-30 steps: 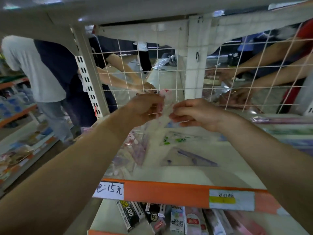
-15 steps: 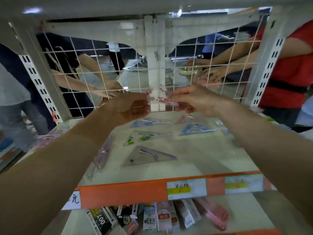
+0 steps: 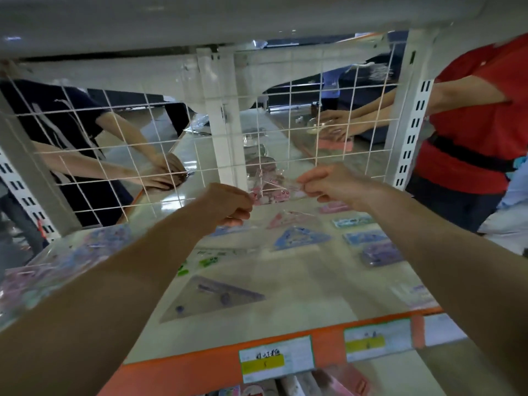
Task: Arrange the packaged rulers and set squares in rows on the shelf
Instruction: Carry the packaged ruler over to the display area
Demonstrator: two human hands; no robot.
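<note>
Both my hands hold one clear packet with a pink set square [image 3: 273, 190] above the back of the white shelf [image 3: 300, 290]. My left hand [image 3: 225, 207] pinches its left end and my right hand [image 3: 328, 185] pinches its right end. Below on the shelf lie packaged set squares in rows: a pink one [image 3: 288, 218], a blue one [image 3: 300, 237], a green-printed one [image 3: 205, 260] and a purple one [image 3: 214, 295]. Small ruler packets [image 3: 365, 238] lie to the right. A heap of packets [image 3: 57, 267] sits at the shelf's left end.
A white wire grid [image 3: 114, 155] backs the shelf, with a white post [image 3: 220, 124] in the middle. Behind it, other people's hands [image 3: 165, 175] work on the far side; a person in red [image 3: 480, 115] stands right. An orange price strip [image 3: 200, 370] edges the front.
The view has swung right and closer to the shelf. My hands, still holding the pink packet, have moved farther back toward the wire grid, and more of the right-hand rows shows.
</note>
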